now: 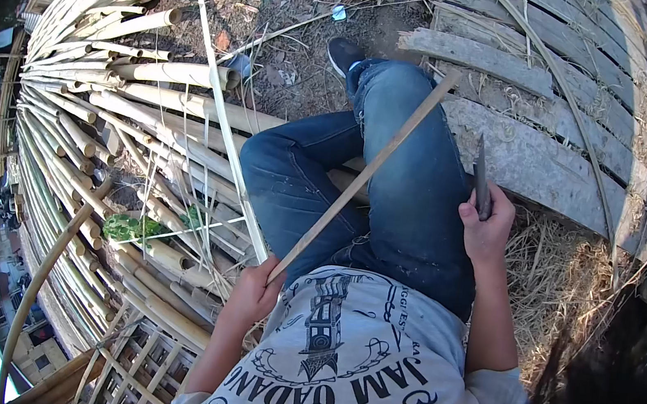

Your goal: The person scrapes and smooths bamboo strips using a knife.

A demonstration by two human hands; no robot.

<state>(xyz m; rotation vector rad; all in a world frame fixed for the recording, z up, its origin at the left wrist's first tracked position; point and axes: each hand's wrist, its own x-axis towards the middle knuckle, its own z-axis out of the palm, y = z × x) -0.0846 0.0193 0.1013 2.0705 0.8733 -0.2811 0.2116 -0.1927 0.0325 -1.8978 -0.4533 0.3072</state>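
Note:
My left hand (255, 291) is closed around the near ends of two strips. One, a flat brown bamboo strip (369, 171), slants up to the right across my jeans. The other, a pale bamboo strip (224, 118), runs up to the left over the stacked poles. My right hand (489, 225) grips a knife (481, 170) beside my thigh, its dark blade pointing up and away from me. The knife and the strips are apart. The handle is mostly hidden in my fingers.
Bamboo poles (180, 103) lie piled on the left. Wooden planks (528, 156) form a low platform at the upper right, with a long thin strip across it. Shavings (542, 291) cover ground by my right arm. A lattice frame (143, 367) lies at lower left.

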